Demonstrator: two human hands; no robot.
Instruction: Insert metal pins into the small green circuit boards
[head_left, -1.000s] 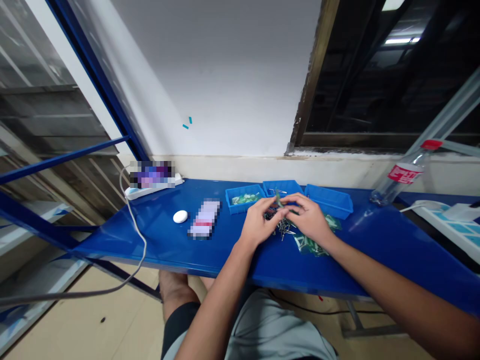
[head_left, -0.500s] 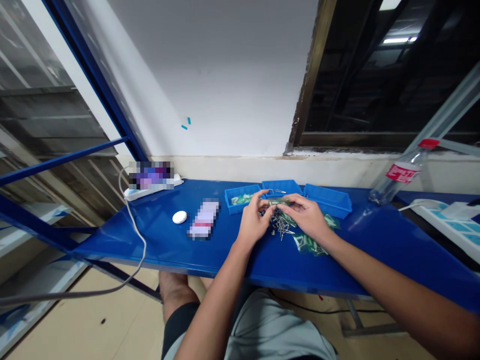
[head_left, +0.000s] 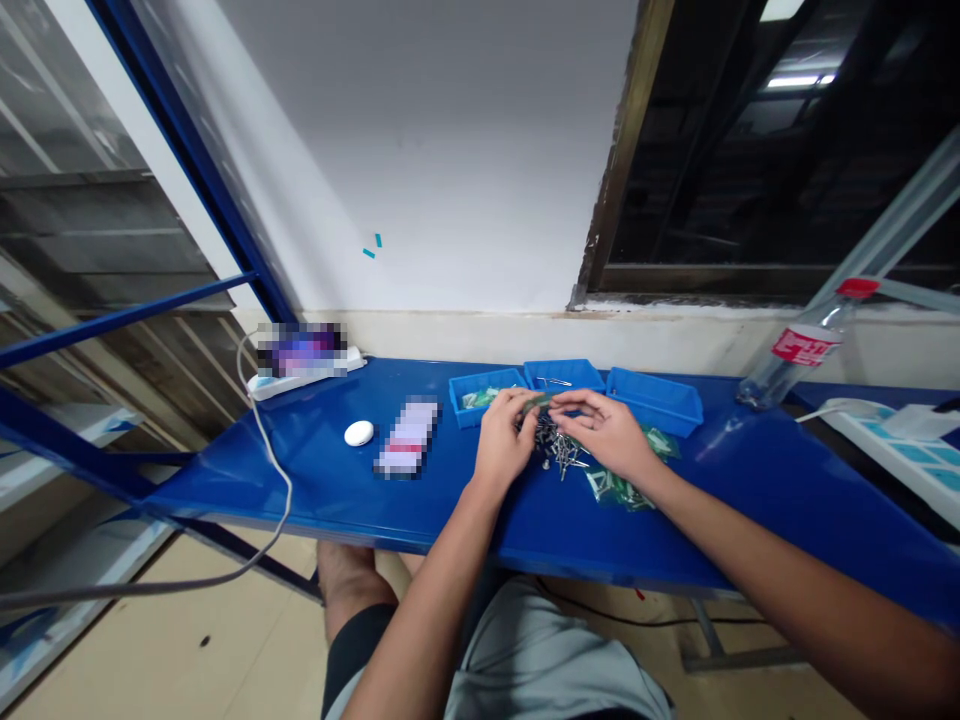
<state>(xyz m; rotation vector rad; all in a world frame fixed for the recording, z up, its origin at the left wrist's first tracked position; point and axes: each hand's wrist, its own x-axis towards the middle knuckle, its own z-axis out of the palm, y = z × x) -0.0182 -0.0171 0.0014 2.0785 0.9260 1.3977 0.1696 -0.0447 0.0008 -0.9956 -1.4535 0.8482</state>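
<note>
My left hand (head_left: pixel 502 440) is closed on a small green-tinted plastic bag (head_left: pixel 535 402), held just above the table. My right hand (head_left: pixel 609 432) meets it from the other side, its thumb and fingers pinched at the bag's right edge; the fingers hide most of the bag. Below and between both hands lies a loose pile of silver screws (head_left: pixel 564 455). Several filled green-tinted bags (head_left: pixel 621 490) rest beside my right wrist.
Three blue bins stand behind my hands: a left bin (head_left: pixel 459 412) with small bags, a middle bin (head_left: pixel 592 368) with a few metal pieces, and a right bin (head_left: pixel 660 402). A white round case (head_left: pixel 359 434), a blurred phone-like item (head_left: pixel 409 437) and a bottle (head_left: pixel 806 345) are also on the table (head_left: pixel 480 520).
My left fingers have folded down over the bag, and the bag has shifted slightly left. My right hand has moved a little left, its fingers curling more.
</note>
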